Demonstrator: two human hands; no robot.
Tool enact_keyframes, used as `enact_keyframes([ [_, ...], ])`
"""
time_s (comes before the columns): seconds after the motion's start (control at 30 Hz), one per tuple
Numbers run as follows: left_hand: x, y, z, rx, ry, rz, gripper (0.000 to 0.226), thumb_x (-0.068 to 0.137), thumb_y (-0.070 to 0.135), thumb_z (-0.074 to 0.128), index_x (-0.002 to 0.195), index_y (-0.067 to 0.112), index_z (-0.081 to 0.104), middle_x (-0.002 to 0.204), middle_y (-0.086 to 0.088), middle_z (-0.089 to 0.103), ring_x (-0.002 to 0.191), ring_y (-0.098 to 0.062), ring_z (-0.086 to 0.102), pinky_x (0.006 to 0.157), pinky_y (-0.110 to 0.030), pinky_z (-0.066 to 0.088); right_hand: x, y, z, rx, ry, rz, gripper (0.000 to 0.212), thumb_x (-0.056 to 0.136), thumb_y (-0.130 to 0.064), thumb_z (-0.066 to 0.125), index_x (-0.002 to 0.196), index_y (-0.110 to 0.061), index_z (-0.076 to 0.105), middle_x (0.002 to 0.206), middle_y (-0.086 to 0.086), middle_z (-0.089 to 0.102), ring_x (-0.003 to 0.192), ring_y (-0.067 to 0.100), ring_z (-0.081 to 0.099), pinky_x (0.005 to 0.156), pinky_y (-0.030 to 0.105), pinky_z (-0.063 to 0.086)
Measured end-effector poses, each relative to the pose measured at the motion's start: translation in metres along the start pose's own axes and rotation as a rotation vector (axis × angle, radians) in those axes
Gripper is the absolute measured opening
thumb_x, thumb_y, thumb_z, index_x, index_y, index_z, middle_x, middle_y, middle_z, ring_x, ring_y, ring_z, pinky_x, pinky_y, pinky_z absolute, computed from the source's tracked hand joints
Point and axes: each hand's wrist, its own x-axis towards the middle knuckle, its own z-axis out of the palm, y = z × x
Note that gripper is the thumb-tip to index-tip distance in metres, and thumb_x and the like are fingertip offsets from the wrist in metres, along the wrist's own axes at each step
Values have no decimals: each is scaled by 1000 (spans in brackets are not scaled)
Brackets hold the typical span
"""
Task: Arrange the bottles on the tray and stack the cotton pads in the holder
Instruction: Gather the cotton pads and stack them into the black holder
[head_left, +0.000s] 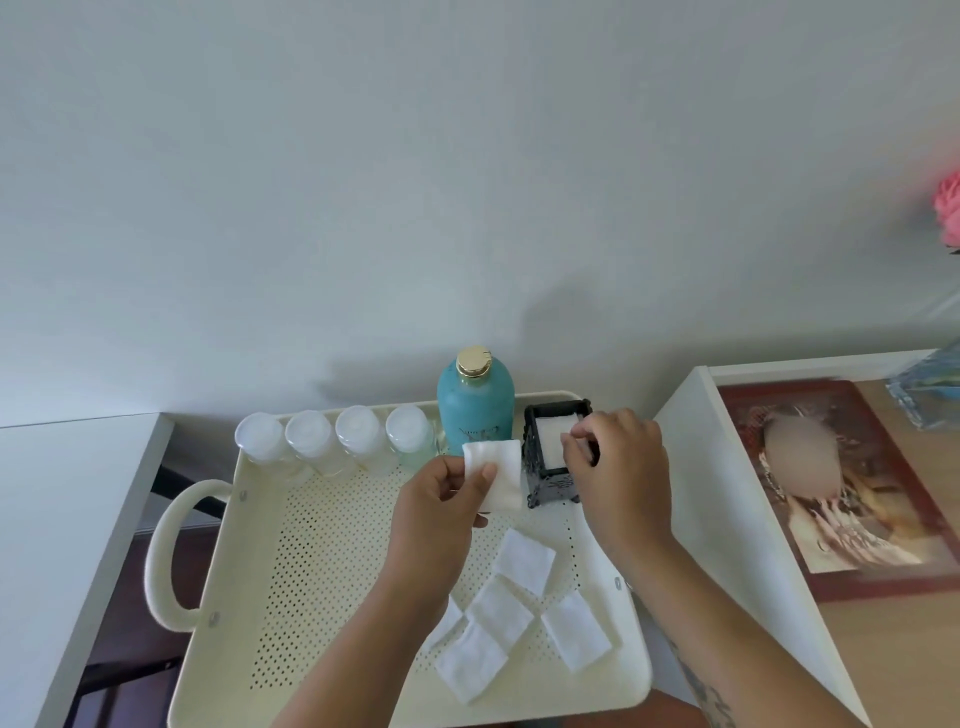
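Observation:
A cream perforated tray (332, 571) holds several clear bottles with white caps (332, 439) in a row along its far edge, and a tall teal bottle with a gold cap (475, 402) beside them. A black cotton pad holder (550, 480) stands at the tray's far right, with a white pad (553, 441) inside it. My left hand (441, 509) pinches a square white cotton pad (501, 475) just left of the holder. My right hand (618, 467) rests on the holder's right rim, fingers curled over it. Several loose pads (519, 608) lie on the tray's near right part.
The tray has a looped handle (171, 556) on its left. A white table (62, 493) stands to the left, with a dark gap between. On the right, a white-edged surface (727, 493) carries a framed picture (831, 488). A grey wall rises behind.

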Motion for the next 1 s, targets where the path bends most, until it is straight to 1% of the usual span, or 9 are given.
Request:
enact_keyframes([
  [0.1,2,1,4,-14,-2,3,8,88,34,68,89,27,70,76,7,75,57,-2,62,49,-10,44,-2,4,2,-9,19,-33,5,87,-20,62,87,-15,65,88,3,56,81,26,46,66,40,45],
  [0.2,4,4,9,-20,-17,27,6,88,33,69,88,27,70,76,9,75,58,-1,63,53,-10,48,-4,10,0,-8,23,-137,11,89,-18,56,91,-19,67,95,-3,60,87,23,47,72,35,41],
  [0.33,8,5,17,-19,-23,45,6,87,30,70,89,25,71,79,10,75,67,-2,67,58,-13,52,-11,17,0,-171,-103,-243,19,91,-30,51,89,-25,69,113,-9,63,109,25,49,82,38,39],
  [0.47,11,8,28,1,-2,65,6,86,29,71,88,24,70,77,7,73,61,-5,66,55,-16,53,-14,22,-3,-101,-106,-209,32,96,-34,39,105,-22,68,122,-7,61,115,22,48,90,37,41],
  [0.57,13,15,38,27,11,88,13,85,29,73,89,19,65,76,0,72,54,-10,66,50,-18,51,-19,25,-2,30,-78,-124,35,98,-24,38,123,-11,59,130,3,55,122,19,47,99,35,41],
  [0.67,17,23,51,118,28,130,15,88,33,69,87,19,62,77,-2,69,52,-10,66,48,-20,53,-28,32,0,126,-77,-22,37,97,-13,39,131,-8,51,136,3,50,126,16,45,106,31,38],
  [0.77,18,28,64,170,20,163,12,92,32,63,87,21,61,77,1,67,49,-8,65,49,-25,56,-37,37,0,124,-84,-4,39,93,-6,43,132,-7,51,135,3,52,123,16,49,102,23,38],
  [0.9,20,28,76,212,23,174,13,92,32,62,81,25,61,73,1,69,53,-13,67,59,-41,61,-42,40,3,97,-84,-9,42,91,-3,47,133,-5,51,136,6,53,123,19,52,98,28,44],
  [1.0,20,30,78,156,46,138,13,91,33,62,79,29,61,70,4,70,50,-9,66,60,-43,61,-41,42,4,73,-76,-33,42,90,-2,49,132,-4,52,134,8,54,121,20,54,97,31,48],
])
